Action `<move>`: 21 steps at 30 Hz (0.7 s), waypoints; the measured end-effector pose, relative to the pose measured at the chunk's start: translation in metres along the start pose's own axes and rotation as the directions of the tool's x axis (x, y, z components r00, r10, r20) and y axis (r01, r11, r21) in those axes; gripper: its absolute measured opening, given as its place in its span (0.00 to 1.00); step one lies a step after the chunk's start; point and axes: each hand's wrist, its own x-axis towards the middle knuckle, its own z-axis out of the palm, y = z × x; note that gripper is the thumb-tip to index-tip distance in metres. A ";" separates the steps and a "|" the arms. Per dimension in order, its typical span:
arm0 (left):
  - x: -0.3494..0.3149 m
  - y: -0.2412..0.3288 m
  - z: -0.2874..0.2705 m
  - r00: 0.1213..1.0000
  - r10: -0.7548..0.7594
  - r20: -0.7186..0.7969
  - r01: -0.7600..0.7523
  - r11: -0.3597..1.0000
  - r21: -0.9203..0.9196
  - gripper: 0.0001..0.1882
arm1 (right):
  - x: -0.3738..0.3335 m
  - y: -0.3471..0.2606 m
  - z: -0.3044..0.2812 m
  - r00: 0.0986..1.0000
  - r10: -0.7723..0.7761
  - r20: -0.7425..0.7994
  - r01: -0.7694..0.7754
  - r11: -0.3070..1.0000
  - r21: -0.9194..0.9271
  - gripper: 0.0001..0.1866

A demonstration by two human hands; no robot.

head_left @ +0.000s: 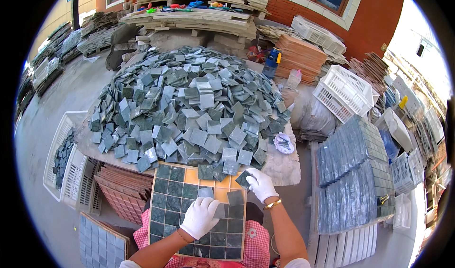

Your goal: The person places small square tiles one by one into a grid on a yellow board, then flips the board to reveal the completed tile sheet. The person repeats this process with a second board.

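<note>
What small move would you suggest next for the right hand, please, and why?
I would probably lower the dark green tile in the right hand into a bare orange cell of the gridded tray: the hand holds it by the tray's upper right corner, and bare orange shows nearby.

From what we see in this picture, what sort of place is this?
Probably an outdoor yard for preparing stone tiles: there is a large heap of loose green-grey tiles, a gridded tray partly filled with similar tiles, and neatly stacked tiles at the right.
</note>
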 end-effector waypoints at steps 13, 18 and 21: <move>-0.014 -0.014 0.016 0.999 -0.018 0.026 0.020 0.998 -0.060 0.28 | -0.013 0.006 0.014 0.961 -0.234 0.150 0.277 0.831 -0.482 0.26; -0.018 -0.015 0.018 0.999 -0.030 0.016 0.031 0.997 -0.067 0.28 | -0.009 -0.017 0.021 0.964 -0.234 0.127 0.251 0.637 -0.729 0.23; -0.017 -0.014 0.016 1.000 -0.024 0.017 0.025 0.997 -0.070 0.27 | -0.004 -0.007 0.022 0.946 -0.294 0.133 0.292 0.603 -0.742 0.22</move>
